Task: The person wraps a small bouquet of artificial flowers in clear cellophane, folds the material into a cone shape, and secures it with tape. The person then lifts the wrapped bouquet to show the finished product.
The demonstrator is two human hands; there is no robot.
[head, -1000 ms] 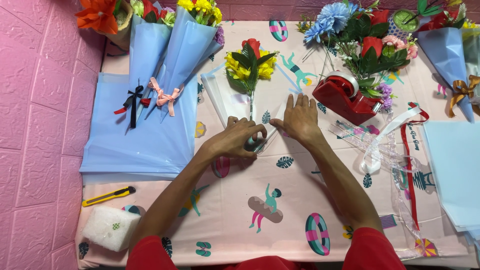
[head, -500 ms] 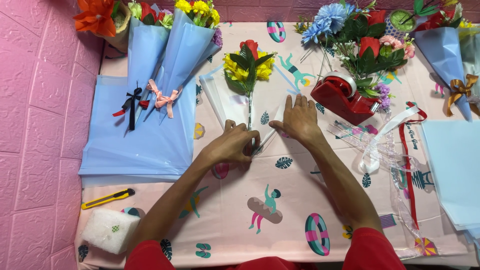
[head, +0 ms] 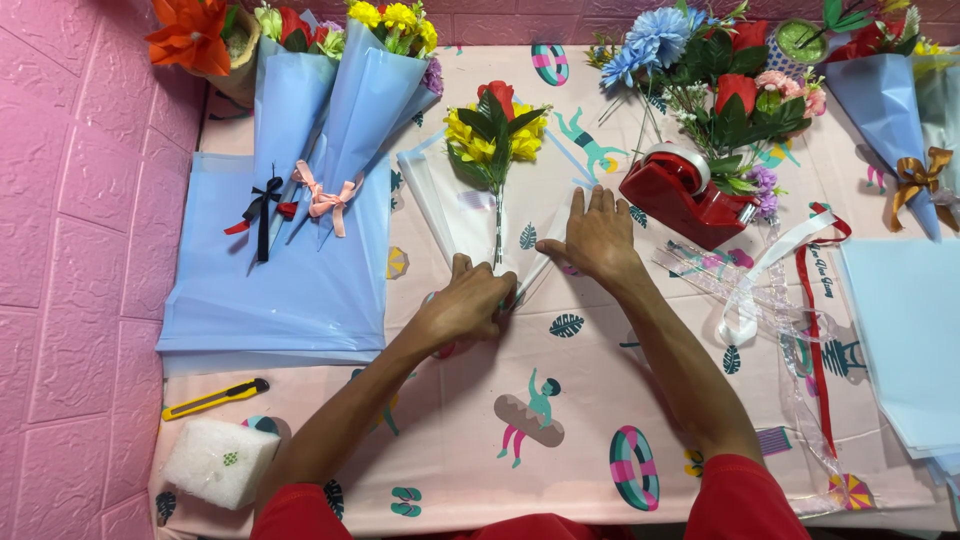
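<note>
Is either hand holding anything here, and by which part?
The left hand pinches the lower end of the clear wrap by the flower stem. The right hand only presses flat on the wrap's right edge.

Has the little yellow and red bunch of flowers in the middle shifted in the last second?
No. The small bunch lies where it did, just left of the red tape dispenser.

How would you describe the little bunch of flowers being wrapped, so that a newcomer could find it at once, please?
Start at the pink patterned table and find the red tape dispenser near its far edge. Just left of it, above the left hand and right hand, lies the small bunch. Unlike the blue-wrapped bouquets further left, it lies on clear film, one red flower among yellow ones.
</note>
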